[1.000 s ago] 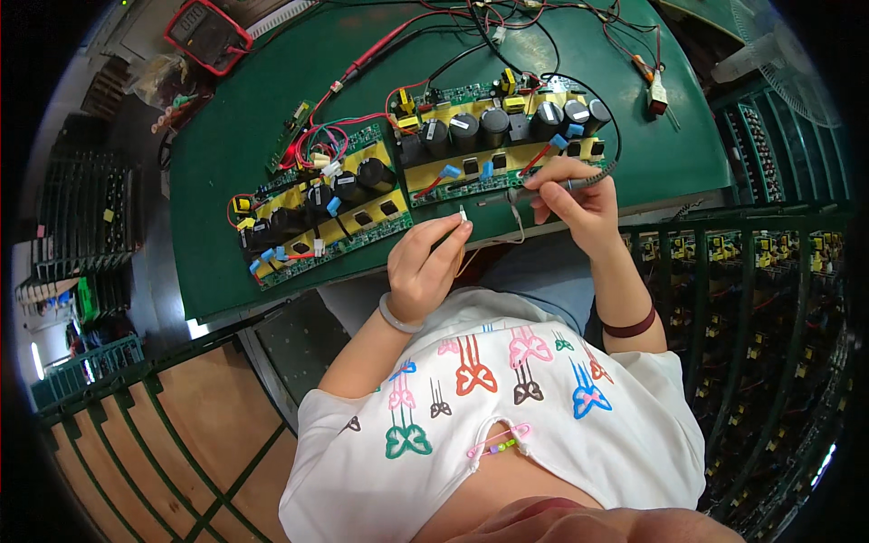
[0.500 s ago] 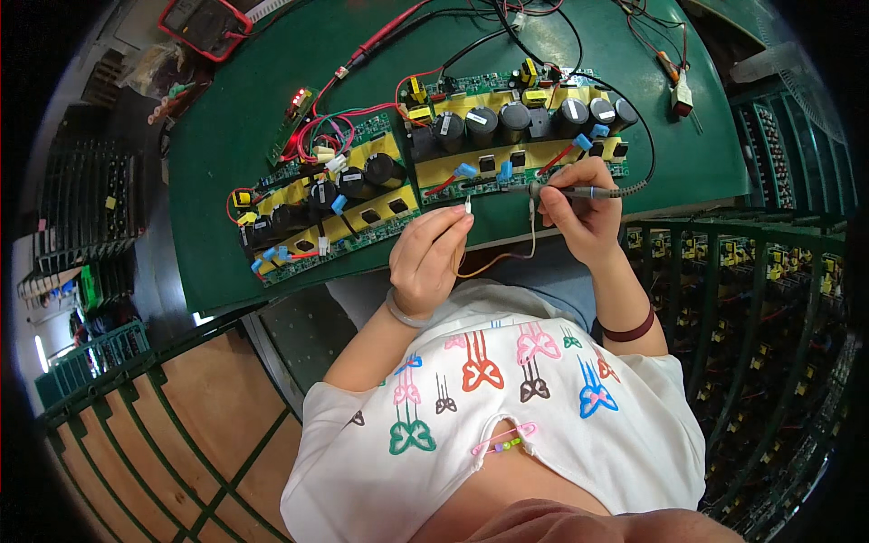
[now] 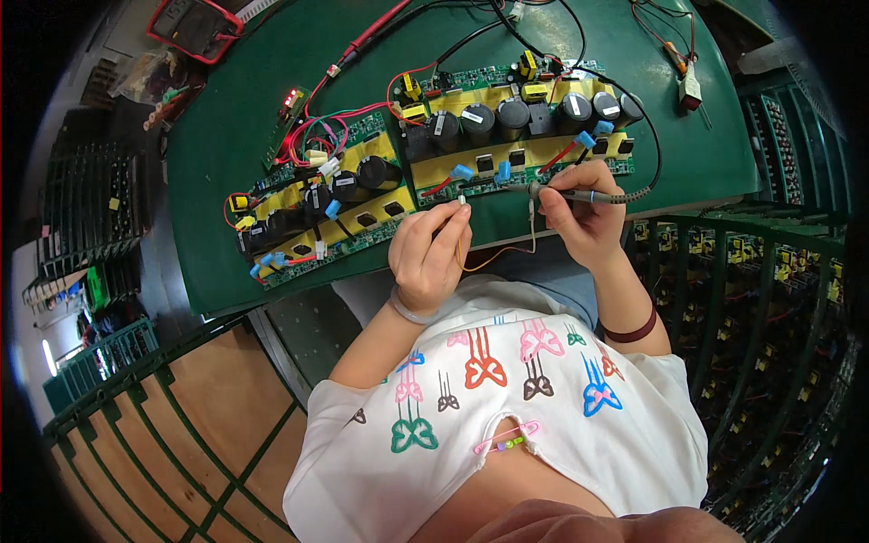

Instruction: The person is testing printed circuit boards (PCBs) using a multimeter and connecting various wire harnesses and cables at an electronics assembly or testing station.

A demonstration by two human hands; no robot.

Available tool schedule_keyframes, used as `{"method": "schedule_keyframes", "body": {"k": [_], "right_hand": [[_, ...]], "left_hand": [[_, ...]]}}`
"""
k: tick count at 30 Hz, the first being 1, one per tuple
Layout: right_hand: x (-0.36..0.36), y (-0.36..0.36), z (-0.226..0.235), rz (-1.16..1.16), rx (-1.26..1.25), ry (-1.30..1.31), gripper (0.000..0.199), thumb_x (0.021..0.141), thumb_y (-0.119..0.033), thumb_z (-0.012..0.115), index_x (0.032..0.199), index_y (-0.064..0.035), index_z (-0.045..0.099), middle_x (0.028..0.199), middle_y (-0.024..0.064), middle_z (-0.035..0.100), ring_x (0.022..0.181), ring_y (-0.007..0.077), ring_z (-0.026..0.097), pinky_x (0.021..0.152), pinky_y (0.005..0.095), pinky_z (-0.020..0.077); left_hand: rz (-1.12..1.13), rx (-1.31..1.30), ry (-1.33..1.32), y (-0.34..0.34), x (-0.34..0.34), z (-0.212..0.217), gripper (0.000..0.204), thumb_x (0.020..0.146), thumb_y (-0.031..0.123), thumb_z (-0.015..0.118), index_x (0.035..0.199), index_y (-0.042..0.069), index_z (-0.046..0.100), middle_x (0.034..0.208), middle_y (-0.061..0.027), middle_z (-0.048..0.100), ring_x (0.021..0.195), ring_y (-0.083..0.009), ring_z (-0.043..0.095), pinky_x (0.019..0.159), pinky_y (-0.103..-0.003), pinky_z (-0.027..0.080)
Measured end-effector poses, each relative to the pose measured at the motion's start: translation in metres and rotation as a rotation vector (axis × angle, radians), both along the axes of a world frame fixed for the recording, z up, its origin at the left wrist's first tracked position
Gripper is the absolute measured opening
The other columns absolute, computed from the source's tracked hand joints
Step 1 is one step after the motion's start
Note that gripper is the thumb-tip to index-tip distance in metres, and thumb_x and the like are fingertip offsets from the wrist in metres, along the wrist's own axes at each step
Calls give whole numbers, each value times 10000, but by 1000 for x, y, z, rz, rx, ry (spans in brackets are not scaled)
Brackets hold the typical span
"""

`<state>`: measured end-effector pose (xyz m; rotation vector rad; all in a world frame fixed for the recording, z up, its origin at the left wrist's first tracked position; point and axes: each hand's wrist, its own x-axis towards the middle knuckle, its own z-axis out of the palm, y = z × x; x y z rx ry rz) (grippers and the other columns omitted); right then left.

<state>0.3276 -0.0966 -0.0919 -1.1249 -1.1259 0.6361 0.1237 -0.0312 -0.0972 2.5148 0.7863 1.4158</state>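
Note:
My right hand is closed around an oscilloscope probe, its thin tip pointing left at the near edge of the larger circuit board. Whether the tip touches the board cannot be made out. A thin yellowish ground lead hangs in a loop from the probe to my left hand. There, thumb and fingers pinch the lead's small white end clip, close to the same edge. This board carries black capacitors, yellow strips and blue-capped red wires. A smaller, similar board lies tilted to its left.
A red multimeter lies at the far left of the green table. Near it a small board has lit red lights. Cables cross the back; a white block with wires lies at right. Racks of boards stand at right.
The whole view has shifted slightly. Both hands keep their grips, and the white clip and probe tip stay near the board's edge with little movement.

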Motion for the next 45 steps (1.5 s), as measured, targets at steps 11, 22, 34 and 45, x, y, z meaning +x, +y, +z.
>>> {"method": "schedule_keyframes", "body": {"k": [11,22,34,45], "right_hand": [[-3,4,2,-1,66,-387,181,852,24,754,945,-1,601,828,90,674,686,131,616,597,250,484],[-11,9,8,-42,-17,-398,151,814,22,769,875,-37,644,743,101,652,612,229,632,556,303,475],[-7,-2,-15,-64,-17,-378,175,860,-10,744,886,-22,571,721,93,614,575,168,561,550,258,441],[1,6,-11,-150,241,-267,181,829,60,713,861,-19,554,716,79,617,571,138,523,503,266,381]], "left_hand": [[1,11,7,0,2,-1,279,734,-77,787,993,1,718,945,-119,681,754,-259,653,639,-325,518],[1,12,56,1,-8,1,296,778,20,743,1068,33,689,1023,-101,665,804,-266,645,685,-367,530],[36,22,6,-9,-6,6,271,760,2,770,1022,17,703,981,-93,677,757,-242,642,653,-339,535],[11,30,30,3,-4,1,280,760,-2,761,1031,28,698,1005,-103,671,756,-264,628,651,-364,512]]}}
